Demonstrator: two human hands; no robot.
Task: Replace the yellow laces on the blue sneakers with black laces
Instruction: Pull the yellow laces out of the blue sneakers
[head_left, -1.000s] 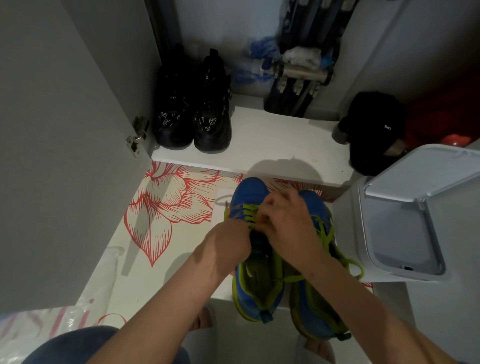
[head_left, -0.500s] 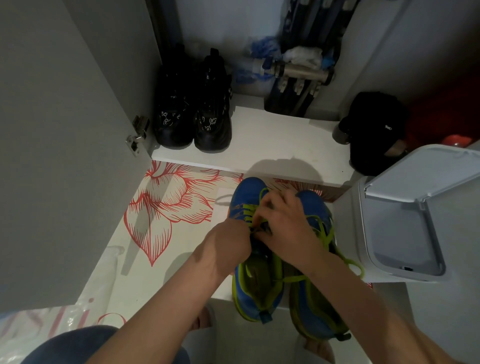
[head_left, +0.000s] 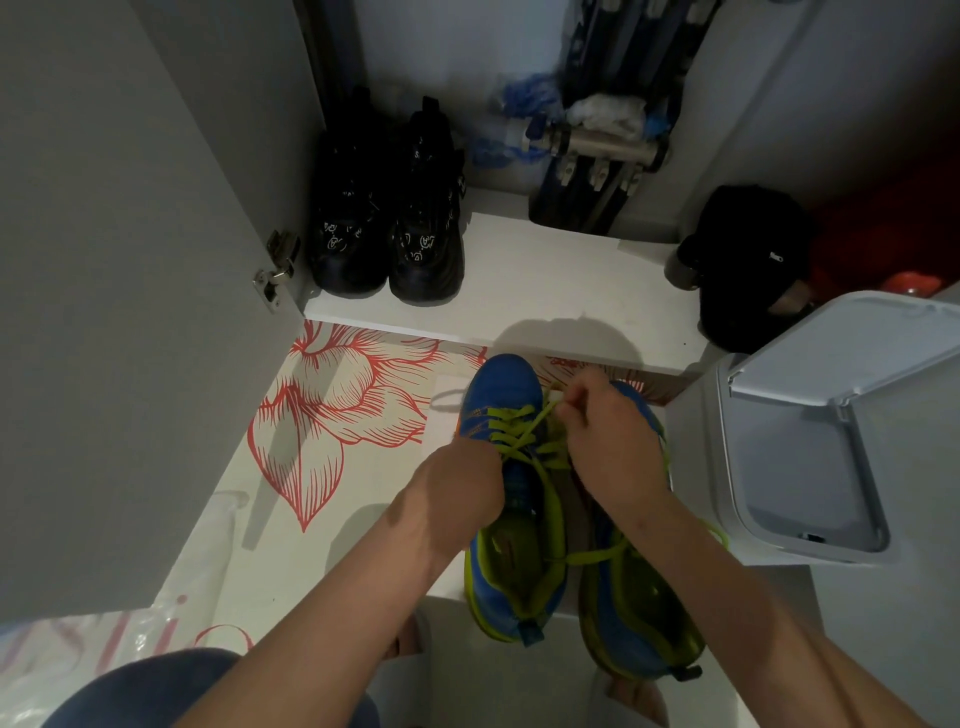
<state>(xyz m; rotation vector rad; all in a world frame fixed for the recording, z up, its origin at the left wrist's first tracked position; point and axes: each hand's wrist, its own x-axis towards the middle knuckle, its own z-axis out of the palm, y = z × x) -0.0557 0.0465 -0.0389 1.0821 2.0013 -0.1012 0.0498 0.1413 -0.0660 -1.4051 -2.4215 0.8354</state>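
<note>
L hand is down on the left sneaker, back of the hand up, pressed vs. the shoe's left edge right at the lacing. Its fingers are tucked under, so can't tell if it grips. R hand is over the toe end, thumb & fingertips pinching a strand of the yellow lace and holding it taut toward the right. The lace is threaded in crisscross rows across the front eyelets; the tongue and upper eyelets nearer the person look loose. Right sneaker sits just beside it, touching or nearly so, toes pointing the same way, mostly under the R forearm. A slack yellow strand crosses betw. the two shoes. Both sneakers stand on the white floor next to a red floral mat. Straight ahead is a low white shelf w/ a pair of black boots at its left end. A black cap lies at its right. A white bin, lid tipped up, is close on the right, and a grey door stands open on the left.
</note>
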